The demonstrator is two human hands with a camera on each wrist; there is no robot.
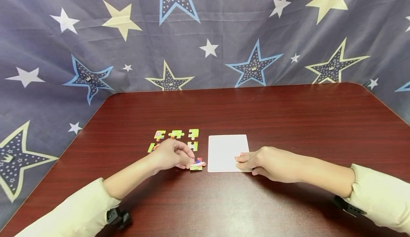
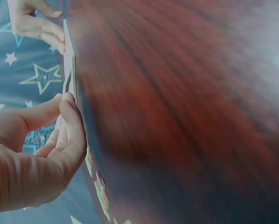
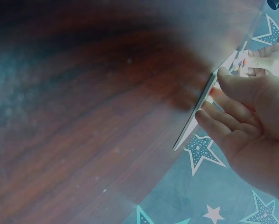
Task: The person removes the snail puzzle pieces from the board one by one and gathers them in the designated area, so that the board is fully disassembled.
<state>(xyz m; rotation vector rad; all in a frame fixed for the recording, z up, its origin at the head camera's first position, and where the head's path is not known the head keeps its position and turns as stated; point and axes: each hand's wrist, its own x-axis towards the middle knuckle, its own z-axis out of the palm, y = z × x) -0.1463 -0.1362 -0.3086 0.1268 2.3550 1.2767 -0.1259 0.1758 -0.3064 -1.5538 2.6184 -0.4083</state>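
Observation:
My left hand [image 1: 171,155] pinches a jigsaw puzzle piece [image 1: 198,163] between thumb and fingertips, just left of a white square board [image 1: 225,151]. The piece shows red, blue and green and looks lifted at an angle; part of it is behind the fingers. On the board's near right corner rest the fingers of my right hand [image 1: 272,164], with the thumb by the near edge. A little colour shows under those fingers, but what it belongs to is mostly hidden. In the left wrist view the left hand [image 2: 51,149] is beside the board's thin edge.
Several loose puzzle pieces [image 1: 176,133], mostly green, lie in rows left of the board, some partly behind the left hand. The dark red wooden table [image 1: 256,112] reaches back to a grey curtain [image 1: 205,23] printed with stars.

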